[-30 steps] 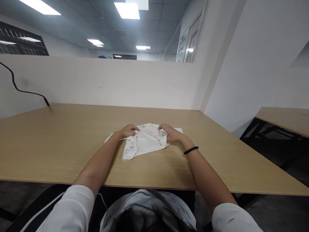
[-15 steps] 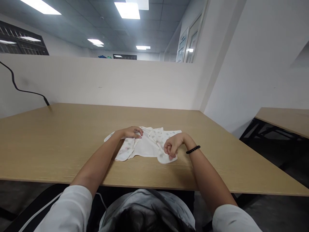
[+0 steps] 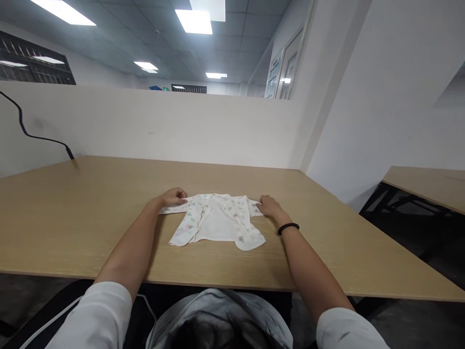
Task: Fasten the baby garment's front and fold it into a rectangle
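A small white baby shirt (image 3: 218, 224) with a scattered print lies spread on the table, its front open and both sleeves out to the sides. My left hand (image 3: 174, 197) is at the sleeve on the left, with thumb and fingers pinched on its upper edge. At the other sleeve, my right hand (image 3: 269, 205) has its fingers closed over the cuff end. The fingertips of the right hand are partly hidden. The lower front corners of the shirt lie flat, pointing toward me.
The wooden table (image 3: 109, 218) extends to a low white partition (image 3: 189, 126) at the back. A black cable (image 3: 47, 139) runs down to the table's far left corner. To the right stands another table (image 3: 428, 186) with a dark frame.
My left hand has moved left from the collar area to the sleeve. My right hand has left the lower front corner and gone up to the right sleeve. The shirt lies flatter.
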Demonstrator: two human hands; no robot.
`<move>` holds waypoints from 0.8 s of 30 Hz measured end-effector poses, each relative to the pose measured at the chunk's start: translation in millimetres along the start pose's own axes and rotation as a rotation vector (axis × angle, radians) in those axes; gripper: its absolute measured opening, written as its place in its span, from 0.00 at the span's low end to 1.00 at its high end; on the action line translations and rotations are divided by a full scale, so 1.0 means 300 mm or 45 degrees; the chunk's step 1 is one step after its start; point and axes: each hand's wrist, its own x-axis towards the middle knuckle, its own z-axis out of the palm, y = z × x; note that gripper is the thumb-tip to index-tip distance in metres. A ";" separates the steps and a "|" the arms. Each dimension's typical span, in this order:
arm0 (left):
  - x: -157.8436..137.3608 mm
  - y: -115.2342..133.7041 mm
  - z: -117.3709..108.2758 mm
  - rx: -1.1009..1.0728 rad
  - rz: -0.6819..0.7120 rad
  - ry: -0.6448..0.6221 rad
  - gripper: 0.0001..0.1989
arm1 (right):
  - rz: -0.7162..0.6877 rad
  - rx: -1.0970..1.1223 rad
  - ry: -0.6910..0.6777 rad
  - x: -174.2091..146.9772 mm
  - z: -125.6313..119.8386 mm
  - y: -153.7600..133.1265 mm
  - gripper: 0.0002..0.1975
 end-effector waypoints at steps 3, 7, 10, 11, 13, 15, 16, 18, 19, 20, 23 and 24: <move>0.004 0.008 -0.005 0.093 -0.029 0.057 0.16 | 0.084 -0.021 -0.098 -0.002 -0.030 0.031 0.13; 0.009 0.032 -0.010 0.209 -0.058 0.141 0.14 | 0.171 -0.050 -0.121 -0.015 -0.062 0.064 0.13; 0.014 0.092 -0.001 0.181 0.063 0.208 0.19 | -0.007 -0.054 0.170 -0.026 -0.060 0.032 0.17; 0.018 0.123 0.006 0.146 0.119 0.188 0.21 | -0.150 -0.012 0.292 -0.029 -0.056 0.003 0.17; 0.028 0.194 0.028 0.074 0.212 0.048 0.21 | -0.486 0.147 0.446 -0.039 -0.044 -0.075 0.14; 0.039 0.261 0.058 0.046 0.280 -0.167 0.20 | -0.777 0.326 0.418 -0.057 -0.028 -0.167 0.13; 0.045 0.287 0.076 0.044 0.307 -0.266 0.19 | -0.882 0.374 0.358 -0.068 -0.019 -0.211 0.13; 0.054 0.318 0.110 0.053 0.349 -0.397 0.19 | -0.970 0.329 0.189 -0.096 -0.002 -0.282 0.12; 0.057 0.323 0.125 0.063 0.364 -0.428 0.18 | -0.953 0.254 0.128 -0.109 0.006 -0.306 0.11; 0.060 0.321 0.139 0.072 0.375 -0.442 0.17 | -0.906 0.165 0.097 -0.121 0.012 -0.323 0.10; 0.066 0.301 0.161 0.052 0.382 -0.453 0.12 | -0.702 -0.043 0.134 -0.138 0.022 -0.334 0.10; 0.067 0.295 0.164 0.026 0.376 -0.462 0.11 | -0.642 -0.082 0.142 -0.138 0.023 -0.331 0.11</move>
